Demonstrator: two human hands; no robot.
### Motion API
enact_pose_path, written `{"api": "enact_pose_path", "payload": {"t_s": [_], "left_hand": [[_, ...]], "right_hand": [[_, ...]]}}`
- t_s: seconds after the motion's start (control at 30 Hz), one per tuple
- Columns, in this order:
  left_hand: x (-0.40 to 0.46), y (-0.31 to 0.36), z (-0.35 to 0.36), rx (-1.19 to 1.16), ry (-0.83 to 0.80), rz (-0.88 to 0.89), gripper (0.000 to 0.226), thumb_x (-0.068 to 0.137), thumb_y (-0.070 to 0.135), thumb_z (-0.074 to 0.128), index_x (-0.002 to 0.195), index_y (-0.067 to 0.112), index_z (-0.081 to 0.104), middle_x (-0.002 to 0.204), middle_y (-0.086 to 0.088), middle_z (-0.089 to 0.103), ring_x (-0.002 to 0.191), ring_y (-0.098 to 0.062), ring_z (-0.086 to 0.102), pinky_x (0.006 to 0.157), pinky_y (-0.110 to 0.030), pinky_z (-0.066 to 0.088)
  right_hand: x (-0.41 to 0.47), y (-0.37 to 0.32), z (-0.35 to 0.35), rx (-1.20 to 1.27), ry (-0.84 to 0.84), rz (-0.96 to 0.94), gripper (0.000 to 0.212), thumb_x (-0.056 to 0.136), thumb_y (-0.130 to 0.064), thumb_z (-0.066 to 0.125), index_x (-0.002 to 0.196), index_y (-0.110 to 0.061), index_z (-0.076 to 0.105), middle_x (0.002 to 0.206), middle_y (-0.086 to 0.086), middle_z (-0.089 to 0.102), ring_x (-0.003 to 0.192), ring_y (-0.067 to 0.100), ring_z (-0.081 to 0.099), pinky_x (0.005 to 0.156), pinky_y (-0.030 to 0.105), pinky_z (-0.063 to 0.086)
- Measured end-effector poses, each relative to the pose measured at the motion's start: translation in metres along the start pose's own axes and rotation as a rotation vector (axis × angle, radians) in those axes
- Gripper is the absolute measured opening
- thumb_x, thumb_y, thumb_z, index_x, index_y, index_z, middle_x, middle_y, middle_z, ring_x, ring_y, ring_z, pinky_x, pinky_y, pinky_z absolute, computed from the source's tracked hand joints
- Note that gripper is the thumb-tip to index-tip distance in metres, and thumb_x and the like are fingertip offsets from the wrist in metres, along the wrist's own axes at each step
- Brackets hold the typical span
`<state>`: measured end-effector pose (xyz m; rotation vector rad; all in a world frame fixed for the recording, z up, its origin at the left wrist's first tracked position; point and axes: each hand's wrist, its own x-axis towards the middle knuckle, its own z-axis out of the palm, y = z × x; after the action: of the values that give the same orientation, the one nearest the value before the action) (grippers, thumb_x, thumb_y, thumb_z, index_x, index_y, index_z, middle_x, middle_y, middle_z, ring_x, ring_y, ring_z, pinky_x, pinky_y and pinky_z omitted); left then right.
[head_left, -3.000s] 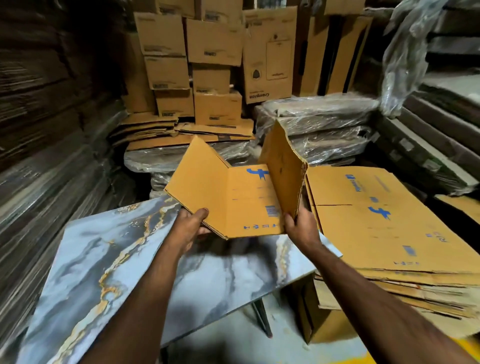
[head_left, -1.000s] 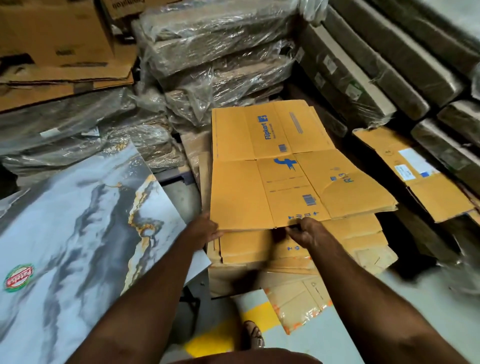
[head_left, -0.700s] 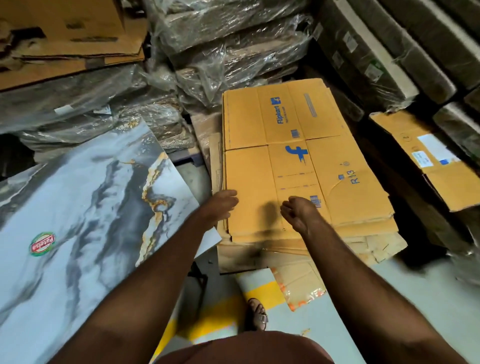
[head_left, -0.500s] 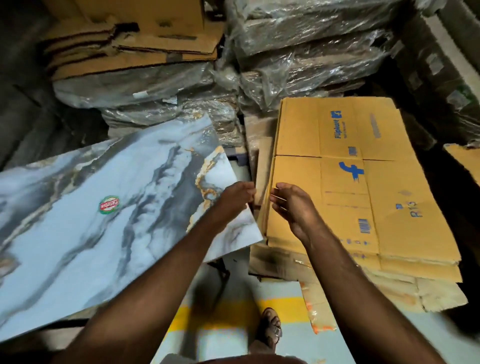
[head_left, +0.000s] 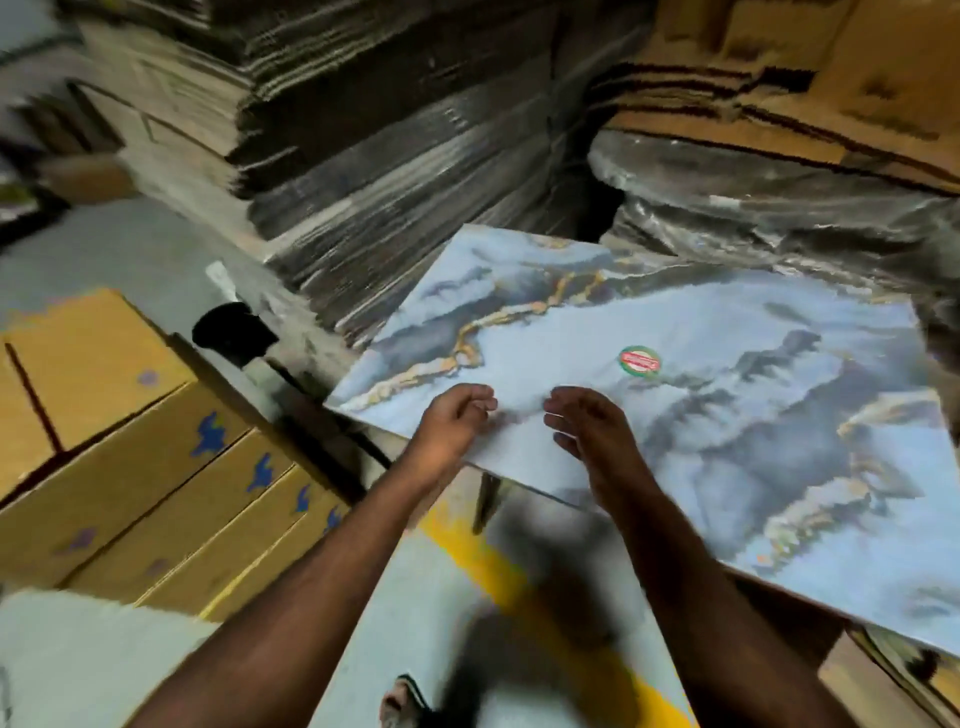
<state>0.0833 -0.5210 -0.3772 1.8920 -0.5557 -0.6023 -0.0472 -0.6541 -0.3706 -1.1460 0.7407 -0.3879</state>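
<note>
Since the frame half a second earlier, the flat carton stack has been lost from view and both hands have been carried leftward, empty, over the marbled tabletop (head_left: 753, 441). The left hand (head_left: 457, 423) is seen loosely curled, the right hand (head_left: 589, 431) half spread with its palm turned inward; nothing is held by either (motion blur noted). The tabletop lies right of centre, its near edge directly under the hands and overhanging the floor (head_left: 426, 597).

Risk: the slab could be tipped or slid if weight is placed on that overhanging edge, and knuckles could be struck on its corner.

Room: open floor is found below the hands. Made-up cartons (head_left: 130, 457) stand near on the left, and stacked cardboard (head_left: 389, 156) is packed close behind the far edge
</note>
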Motion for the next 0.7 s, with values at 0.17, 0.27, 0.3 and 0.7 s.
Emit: {"api": "enact_pose_path", "payload": {"t_s": [0.17, 0.27, 0.3, 0.7], "left_hand": [[0.003, -0.068, -0.162, -0.098, 0.209, -0.040, 0.025, 0.096, -0.008, 0.045, 0.112, -0.004, 0.064, 0.098, -0.007, 0.067, 0.072, 0.012, 0.061, 0.072, -0.010, 0.045], [-0.004, -0.104, -0.242, -0.117, 0.395, -0.103, 0.021, 0.094, -0.009, 0.051, 0.107, -0.007, 0.066, 0.102, -0.012, 0.069, 0.086, -0.005, 0.062, 0.083, -0.020, 0.047], [-0.005, -0.114, -0.265, -0.122, 0.430, -0.114, 0.019, 0.093, -0.010, 0.051, 0.106, -0.008, 0.066, 0.098, -0.010, 0.068, 0.084, -0.005, 0.061, 0.081, -0.020, 0.047], [-0.034, -0.205, -0.429, 0.176, 0.899, -0.490, 0.029, 0.095, 0.016, 0.054, 0.122, 0.009, 0.063, 0.119, -0.015, 0.067, 0.106, -0.034, 0.064, 0.092, -0.042, 0.052]], "right_hand": [[0.028, 0.045, 0.180, -0.120, -0.237, -0.003, 0.011, 0.098, -0.009, 0.056, 0.102, -0.009, 0.066, 0.092, 0.003, 0.073, 0.078, 0.012, 0.066, 0.068, 0.021, 0.047], [0.037, 0.055, 0.276, -0.190, -0.333, 0.031, 0.016, 0.096, 0.001, 0.052, 0.092, -0.010, 0.063, 0.076, 0.001, 0.069, 0.064, 0.011, 0.061, 0.057, 0.018, 0.042], [0.039, 0.057, 0.304, -0.203, -0.369, 0.037, 0.019, 0.095, 0.003, 0.052, 0.088, -0.012, 0.061, 0.074, 0.004, 0.066, 0.062, 0.013, 0.057, 0.054, 0.018, 0.039], [0.078, 0.118, 0.492, -0.588, -0.701, 0.011, 0.042, 0.096, -0.007, 0.056, 0.137, -0.015, 0.053, 0.135, 0.002, 0.058, 0.121, 0.015, 0.056, 0.104, 0.039, 0.046]]}}
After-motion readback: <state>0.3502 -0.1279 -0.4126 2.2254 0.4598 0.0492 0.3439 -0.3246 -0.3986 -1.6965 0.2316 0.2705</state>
